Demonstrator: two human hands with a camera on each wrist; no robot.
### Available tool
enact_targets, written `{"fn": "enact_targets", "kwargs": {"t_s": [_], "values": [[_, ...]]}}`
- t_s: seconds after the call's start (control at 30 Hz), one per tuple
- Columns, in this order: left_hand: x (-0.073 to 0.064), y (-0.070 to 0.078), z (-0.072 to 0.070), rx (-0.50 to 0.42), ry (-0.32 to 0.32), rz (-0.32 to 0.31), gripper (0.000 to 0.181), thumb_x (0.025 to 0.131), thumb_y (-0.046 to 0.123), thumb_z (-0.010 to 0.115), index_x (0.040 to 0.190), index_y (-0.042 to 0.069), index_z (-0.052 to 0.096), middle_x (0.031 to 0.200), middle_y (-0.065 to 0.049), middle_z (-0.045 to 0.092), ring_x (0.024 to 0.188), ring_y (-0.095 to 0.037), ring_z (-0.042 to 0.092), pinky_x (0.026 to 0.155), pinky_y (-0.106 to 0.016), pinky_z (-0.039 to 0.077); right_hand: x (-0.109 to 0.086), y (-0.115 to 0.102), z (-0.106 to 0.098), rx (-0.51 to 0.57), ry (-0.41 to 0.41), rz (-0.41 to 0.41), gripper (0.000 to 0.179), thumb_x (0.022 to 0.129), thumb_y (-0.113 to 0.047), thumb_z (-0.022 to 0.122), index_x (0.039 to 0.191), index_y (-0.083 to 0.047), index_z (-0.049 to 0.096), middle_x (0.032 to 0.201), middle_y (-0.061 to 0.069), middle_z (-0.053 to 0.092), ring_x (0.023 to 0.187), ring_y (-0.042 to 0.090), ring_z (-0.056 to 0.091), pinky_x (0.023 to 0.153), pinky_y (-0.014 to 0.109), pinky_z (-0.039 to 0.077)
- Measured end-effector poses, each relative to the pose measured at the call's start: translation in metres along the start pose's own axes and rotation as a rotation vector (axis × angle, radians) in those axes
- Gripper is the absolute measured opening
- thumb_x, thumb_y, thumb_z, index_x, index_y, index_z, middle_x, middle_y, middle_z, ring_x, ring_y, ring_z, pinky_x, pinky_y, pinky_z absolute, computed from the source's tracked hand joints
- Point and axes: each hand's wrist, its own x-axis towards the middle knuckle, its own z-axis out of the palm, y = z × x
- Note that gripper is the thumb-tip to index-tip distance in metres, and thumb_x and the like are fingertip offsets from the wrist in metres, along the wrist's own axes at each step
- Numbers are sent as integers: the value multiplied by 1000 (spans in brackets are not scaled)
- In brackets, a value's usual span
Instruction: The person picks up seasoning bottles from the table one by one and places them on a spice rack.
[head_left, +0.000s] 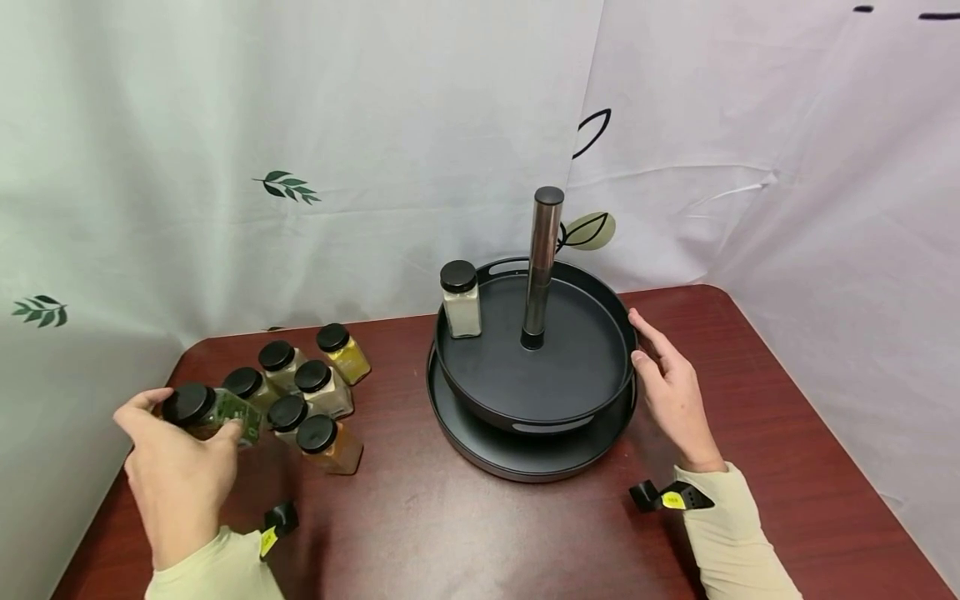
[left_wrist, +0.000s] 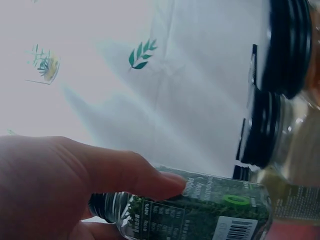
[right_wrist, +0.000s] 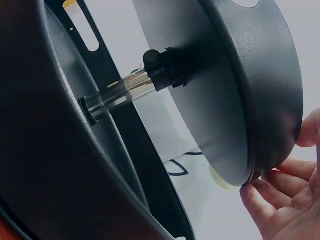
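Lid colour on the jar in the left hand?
Black; the lid shows best in the head view.

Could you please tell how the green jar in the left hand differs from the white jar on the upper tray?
The green jar has dark green contents; the white jar has whitish contents.
The green jar is tilted, while the white jar stands upright.
The left hand grips the green jar; no hand touches the white jar.
Both have clear bodies and black lids.
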Motion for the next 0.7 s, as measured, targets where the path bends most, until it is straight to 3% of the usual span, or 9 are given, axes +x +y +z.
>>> {"fn": "enact_targets", "kwargs": {"t_s": [0.33, 0.53, 0.7], "values": [[-11, 8, 4, -46, 109, 100, 79, 86, 9, 72, 152, 24, 32, 138, -24, 58, 117, -48, 56, 101, -58, 37, 0, 0, 0, 57, -6, -7, 46, 104, 0, 47, 149, -4, 47, 155, 11, 43, 138, 5, 44, 105, 14, 36], [-17, 17, 5, -101, 176, 176, 78, 85, 9, 75, 148, 35, 37, 135, -18, 62, 110, -39, 60, 96, -50, 39, 0, -1, 1, 43, 10, 17, 47, 103, 1, 46, 149, -9, 49, 155, 3, 44, 136, 3, 45, 102, 12, 38], [-22, 24, 6, -133, 203, 215, 77, 84, 11, 77, 145, 40, 40, 131, -14, 66, 104, -11, 62, 97, -37, 41, 0, -1, 2, 46, 20, 10, 47, 102, 3, 46, 148, -7, 50, 155, 5, 45, 136, 4, 46, 105, 13, 37]]}}
